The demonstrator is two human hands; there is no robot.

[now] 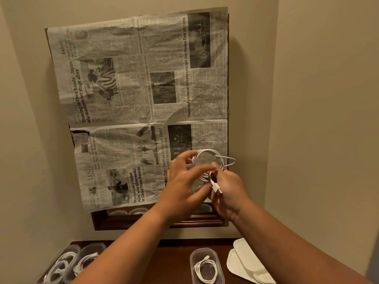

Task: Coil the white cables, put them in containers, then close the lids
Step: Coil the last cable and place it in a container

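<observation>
— A wall hung with newspaper (143, 89) is faced, a dark table (168, 261) below. How much has been done?
— One cable (207, 152) is held coiled, pinched near its plug by the right hand (227, 193); the left hand (182, 181) is spread loose against the loops. Below the hands an open container (203, 250) is filled, and two other containers (82, 261) lie leftward. The lids (244, 261) beneath the right forearm are judged not yet fitted.

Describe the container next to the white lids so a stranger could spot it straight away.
Look at the dark wooden table under the newspaper on the wall. Just left of the stack of white lids stands a clear container holding one coiled cable. It stands alone; the others crowd the table's left end.
</observation>
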